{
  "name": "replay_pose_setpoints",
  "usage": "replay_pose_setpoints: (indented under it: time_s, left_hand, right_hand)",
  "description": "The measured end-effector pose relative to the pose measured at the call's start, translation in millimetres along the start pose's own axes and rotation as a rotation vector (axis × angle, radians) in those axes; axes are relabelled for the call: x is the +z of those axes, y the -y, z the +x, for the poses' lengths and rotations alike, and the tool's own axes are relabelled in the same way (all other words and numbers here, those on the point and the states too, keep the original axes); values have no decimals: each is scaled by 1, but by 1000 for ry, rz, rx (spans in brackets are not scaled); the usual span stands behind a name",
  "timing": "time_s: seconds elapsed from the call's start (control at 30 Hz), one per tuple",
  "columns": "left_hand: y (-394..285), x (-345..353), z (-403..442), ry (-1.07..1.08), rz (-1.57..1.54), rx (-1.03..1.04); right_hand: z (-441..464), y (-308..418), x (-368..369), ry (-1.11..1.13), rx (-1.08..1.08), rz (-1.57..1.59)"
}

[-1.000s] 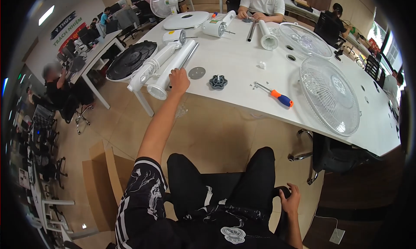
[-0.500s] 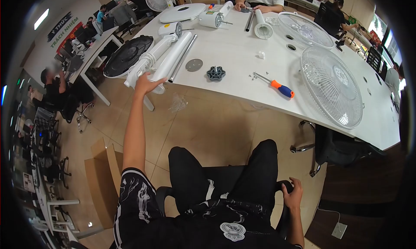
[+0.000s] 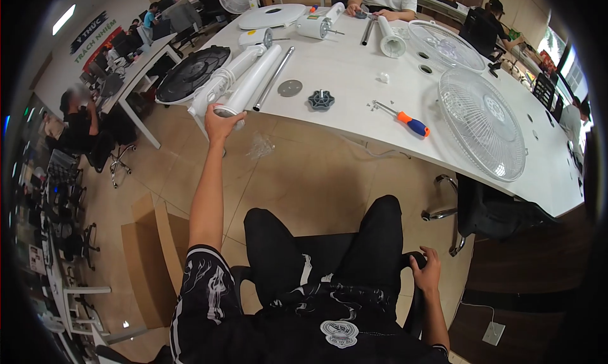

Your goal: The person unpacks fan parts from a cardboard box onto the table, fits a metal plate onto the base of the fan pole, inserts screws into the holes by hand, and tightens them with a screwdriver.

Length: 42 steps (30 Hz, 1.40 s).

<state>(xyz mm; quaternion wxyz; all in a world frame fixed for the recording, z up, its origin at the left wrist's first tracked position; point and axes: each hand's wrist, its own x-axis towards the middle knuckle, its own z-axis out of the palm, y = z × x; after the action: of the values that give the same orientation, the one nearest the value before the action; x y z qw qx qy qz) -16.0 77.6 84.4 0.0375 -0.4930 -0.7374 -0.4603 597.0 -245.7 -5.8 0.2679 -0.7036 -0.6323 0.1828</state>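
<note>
At the table's near left edge, my left hand (image 3: pixel 223 121) is closed round the near end of a white plastic tube (image 3: pixel 249 88). To the left of that tube lies another white fan column (image 3: pixel 223 79), and to its right a thin metal pipe (image 3: pixel 274 79). My right hand (image 3: pixel 429 270) rests on the chair's armrest (image 3: pixel 415 261), fingers loosely apart and holding nothing. A round grey metal plate (image 3: pixel 290 88) and a dark star-shaped knob (image 3: pixel 321 100) lie to the right of the pipe.
On the white table (image 3: pixel 354 79) are an orange-and-blue screwdriver (image 3: pixel 411 123), small screws, fan grilles (image 3: pixel 481 123), a motor housing (image 3: pixel 313 27) and a black round base (image 3: pixel 193 75). Opposite sits a person (image 3: pixel 386 0) handling parts. A cardboard box (image 3: pixel 149 263) stands on the floor at left.
My left hand has shifted from beside the left column onto the white tube's near end and closed round it. My right hand stays on the armrest.
</note>
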Motion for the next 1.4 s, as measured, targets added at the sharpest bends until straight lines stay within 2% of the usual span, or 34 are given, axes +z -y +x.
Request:
replay_pose_setpoints:
  time_s: [0.1,0.3,0.5,0.77,0.9,1.0,1.03,1.07,1.13,1.2,1.23,1.33,1.4]
  left_hand:
    - [-6,-21,-10,-22,13,62]
    - [-18,-50,-22,-19,-108,7]
    - [-9,-23,-14,-93,-97,22]
    - [-5,-1,-3,-86,-31,84]
    - [-16,-44,-9,-56,-91,86]
    - [-21,-111,-22,-38,-125,181]
    - [-51,-148,-38,42,-335,177]
    - [-67,-185,-45,94,-251,218]
    - [-98,-256,-63,124,-167,321]
    - [-133,-314,-87,144,-79,437]
    - [-146,-333,-97,145,-133,517]
    - [-187,-349,-148,126,-347,474]
    - [-198,-328,-182,161,-269,542]
  right_hand:
    - [-1,0,0,7,17,16]
    - [-4,0,1,-13,3,2]
    - [-6,-4,1,-39,-8,19]
    - [-9,2,-6,-38,19,22]
    - [-10,-7,-3,-46,31,8]
    - [-13,-7,-2,-73,45,-8]
    - [-12,-4,-3,-77,77,-12]
    - [-10,-1,-5,-113,-33,-25]
    - [0,15,-1,-155,-112,36]
    - [23,62,-2,-233,-312,148]
    - [32,95,-8,-220,-416,175]
    - [48,178,-1,-173,-763,382]
    - [42,226,15,-15,-916,575]
